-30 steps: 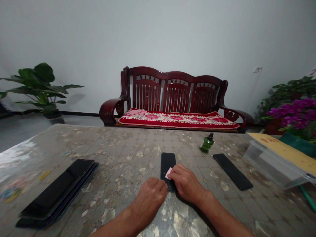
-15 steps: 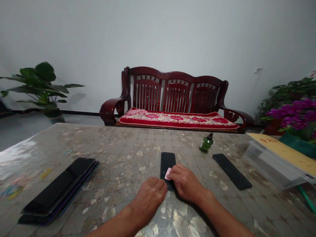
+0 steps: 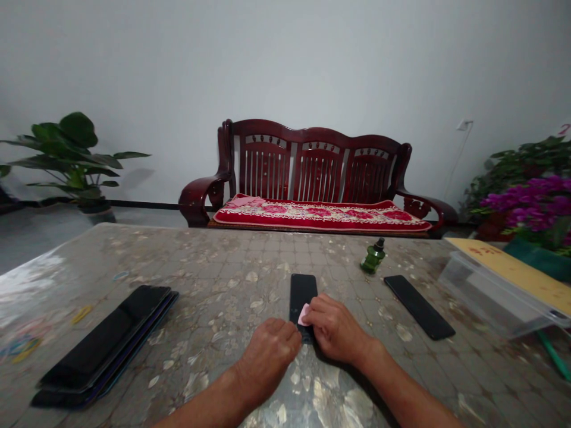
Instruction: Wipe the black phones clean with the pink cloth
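A black phone (image 3: 303,291) lies screen-up in the middle of the patterned table (image 3: 214,279). My right hand (image 3: 336,330) rests on its near part, fingers pinched on a small pink cloth (image 3: 304,313) pressed to the screen. My left hand (image 3: 270,353) is curled shut against the phone's near left edge, holding it in place. The near end of the phone is hidden under both hands.
A second black phone (image 3: 418,306) lies to the right, with a small green bottle (image 3: 373,257) behind it. Stacked dark phones (image 3: 104,345) lie at the left. A clear plastic box (image 3: 499,291) with a yellow lid sits at the right edge. A wooden bench (image 3: 312,178) stands beyond.
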The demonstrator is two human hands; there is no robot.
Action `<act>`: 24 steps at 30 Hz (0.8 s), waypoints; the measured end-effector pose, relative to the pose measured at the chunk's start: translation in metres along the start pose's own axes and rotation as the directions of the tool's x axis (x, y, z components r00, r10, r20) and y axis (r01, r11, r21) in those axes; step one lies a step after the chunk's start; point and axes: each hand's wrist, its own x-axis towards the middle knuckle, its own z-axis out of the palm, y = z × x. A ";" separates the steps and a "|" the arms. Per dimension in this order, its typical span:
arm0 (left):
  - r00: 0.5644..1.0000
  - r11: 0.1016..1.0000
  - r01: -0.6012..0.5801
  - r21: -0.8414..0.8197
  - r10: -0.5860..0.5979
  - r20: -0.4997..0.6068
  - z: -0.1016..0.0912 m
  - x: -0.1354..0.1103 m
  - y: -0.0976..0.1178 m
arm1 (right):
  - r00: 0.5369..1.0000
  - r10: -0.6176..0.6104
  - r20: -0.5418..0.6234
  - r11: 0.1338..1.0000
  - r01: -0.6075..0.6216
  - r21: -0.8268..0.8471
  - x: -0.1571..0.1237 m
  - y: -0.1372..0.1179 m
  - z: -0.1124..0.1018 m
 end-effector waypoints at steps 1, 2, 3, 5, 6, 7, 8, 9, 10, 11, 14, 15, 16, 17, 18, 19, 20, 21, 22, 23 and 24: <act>0.999 1.000 -0.001 -0.020 0.000 -0.050 0.000 0.000 -0.002 | 1.000 -0.010 0.000 1.000 0.010 0.008 -0.001 0.000 -0.001; 0.995 0.999 -0.002 -0.047 -0.002 -0.097 -0.001 0.001 -0.004 | 1.000 -0.005 -0.008 1.000 0.005 0.009 -0.002 0.000 -0.001; 0.991 0.997 -0.001 -0.080 -0.010 -0.137 -0.004 0.003 -0.006 | 1.000 0.008 -0.020 1.000 -0.008 0.006 -0.002 0.001 -0.001; 0.982 0.988 0.033 -0.149 -0.060 -0.181 -0.009 0.008 -0.013 | 0.998 0.044 -0.048 0.999 -0.045 -0.015 -0.001 0.005 0.001; 0.978 0.982 0.075 -0.174 -0.106 -0.178 -0.012 0.012 -0.018 | 0.996 0.062 -0.061 0.998 -0.063 -0.027 -0.001 0.008 0.002; 0.971 0.973 0.133 -0.189 -0.166 -0.170 -0.014 0.016 -0.023 | 0.995 0.075 -0.072 0.996 -0.078 -0.040 -0.001 0.010 0.003; 0.966 0.963 0.184 -0.199 -0.214 -0.145 -0.015 0.021 -0.028 | 0.993 0.086 -0.080 0.995 -0.091 -0.051 0.000 0.011 0.004; 0.962 0.955 0.214 -0.203 -0.243 -0.129 -0.015 0.025 -0.033 | 0.992 0.096 -0.087 0.993 -0.102 -0.060 0.000 0.012 0.005; 0.958 0.952 0.232 -0.202 -0.259 -0.121 -0.013 0.030 -0.038 | 0.991 0.105 -0.089 0.992 -0.111 -0.067 0.001 0.013 0.006; 0.961 0.951 0.236 -0.201 -0.259 -0.099 -0.011 0.035 -0.043 | 0.991 0.110 -0.083 0.991 -0.116 -0.072 0.001 0.013 0.007; 0.983 0.959 0.178 -0.219 -0.183 -0.003 -0.002 0.048 -0.057 | 0.990 0.135 -0.052 0.987 -0.139 -0.083 0.002 0.011 0.007; 0.987 0.959 0.160 -0.233 -0.158 0.027 0.001 0.052 -0.061 | 0.989 0.144 -0.043 0.985 -0.147 -0.085 0.002 0.010 0.007; 0.989 0.957 0.149 -0.250 -0.140 0.054 0.004 0.055 -0.064 | 0.988 0.152 -0.036 0.984 -0.155 -0.089 0.002 0.009 0.007; 0.989 0.953 0.142 -0.266 -0.125 0.080 0.006 0.057 -0.067 | 0.987 0.158 -0.031 0.983 -0.160 -0.093 0.002 0.008 0.006; 0.989 0.951 0.134 -0.280 -0.110 0.100 0.009 0.059 -0.070 | 0.987 0.160 -0.025 0.982 -0.162 -0.096 0.003 0.007 0.005; 0.989 0.949 0.126 -0.288 -0.096 0.113 0.011 0.059 -0.072 | 0.988 0.156 -0.015 0.983 -0.157 -0.097 0.002 0.006 0.004; 0.989 0.950 0.117 -0.290 -0.086 0.119 0.013 0.060 -0.074 | 0.989 0.146 0.000 0.985 -0.146 -0.093 0.002 0.004 0.003; 0.990 0.952 0.109 -0.287 -0.079 0.117 0.015 0.059 -0.076 | 0.992 0.126 0.018 0.989 -0.125 -0.081 0.002 0.003 0.001; 0.991 0.954 0.104 -0.280 -0.076 0.110 0.017 0.058 -0.077 | 0.995 0.097 0.040 0.994 -0.094 -0.061 0.001 0.001 0.000; 0.992 0.957 0.100 -0.273 -0.075 0.100 0.020 0.057 -0.077 | 0.996 0.062 0.060 0.997 -0.060 -0.038 0.000 -0.001 -0.001; 0.993 0.959 0.095 -0.267 -0.074 0.088 0.022 0.056 -0.078 | 0.997 0.027 0.076 1.000 -0.026 -0.015 0.000 -0.002 -0.002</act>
